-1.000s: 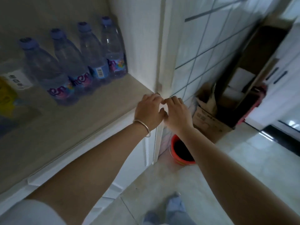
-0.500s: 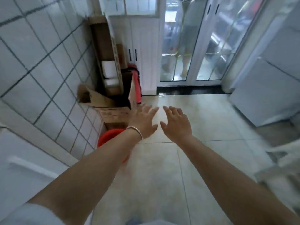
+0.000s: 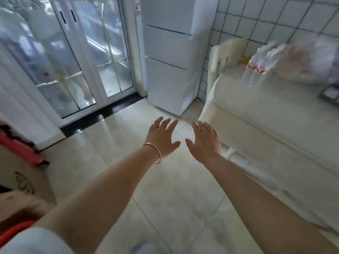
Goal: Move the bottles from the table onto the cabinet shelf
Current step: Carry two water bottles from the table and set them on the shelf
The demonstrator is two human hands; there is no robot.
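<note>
Both hands are empty and held out over the floor [image 3: 165, 189], palms down, with the fingers [image 3: 166, 123] spread wide and gripping nothing. The left hand [image 3: 161, 138], with a bangle [image 3: 155, 151] at the wrist, and the right hand [image 3: 204, 142] sit just beside each other, apart by a narrow gap. Taking the table [image 3: 266, 125] as the landmark: the bottles [image 3: 260, 68] stand at its far end, close to the tiled wall [image 3: 275, 21], and they are blurred, so their count cannot be told; they seem upright or slightly leaning, their long axis roughly vertical, with red bands low on the bodies. From the hands they lie ahead and to the right, well apart. The right hand is at the table's near edge and looks the nearer of the two, so it would likely lead the reach. A pale bag [image 3: 308, 59] lies just beside the bottles, farther along the table. A white fridge [image 3: 172, 57] stands off the table's far left corner, and glass doors [image 3: 82, 57] lie beyond that to the left. The table top is pale and mostly bare on its near part. The cabinet shelf is not in view.
</note>
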